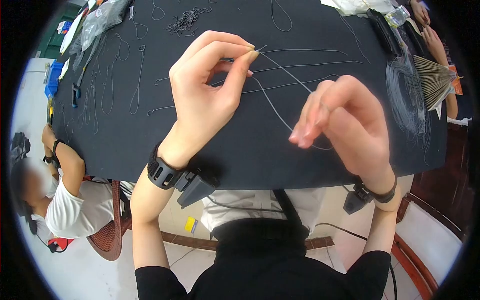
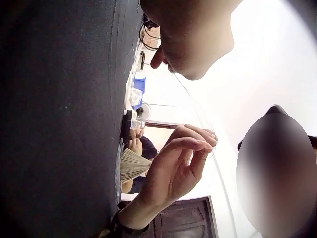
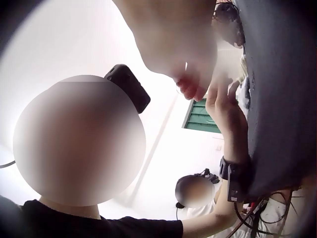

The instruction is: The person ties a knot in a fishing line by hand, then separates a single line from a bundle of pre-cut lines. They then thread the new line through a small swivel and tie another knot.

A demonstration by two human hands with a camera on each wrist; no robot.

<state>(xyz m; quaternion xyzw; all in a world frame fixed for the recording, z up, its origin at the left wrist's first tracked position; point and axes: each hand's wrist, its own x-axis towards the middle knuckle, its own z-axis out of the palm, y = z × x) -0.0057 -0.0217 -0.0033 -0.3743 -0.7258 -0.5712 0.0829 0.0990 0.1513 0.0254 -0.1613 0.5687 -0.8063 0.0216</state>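
Note:
In the head view my left hand (image 1: 210, 75) pinches a thin grey cord (image 1: 285, 68) between thumb and fingertips, and a short end sticks out past them. From there the cord runs right to my right hand (image 1: 350, 117), whose curled fingers hold it; that hand is slightly blurred. A second stretch of cord bows down from the left fingers and passes behind the right fingertips. In the left wrist view a curve of line shows at the fingertips of the right hand (image 2: 176, 163). Several straight cords lie on the dark table under the hands.
Looped cords (image 1: 138, 80) lie at the left of the dark table (image 1: 250, 160). A pile of small dark metal pieces (image 1: 188, 21) sits at the back. To the right are a bundle of fine line (image 1: 407, 95) and a fanned stack of strips (image 1: 434, 82). Other people sit either side.

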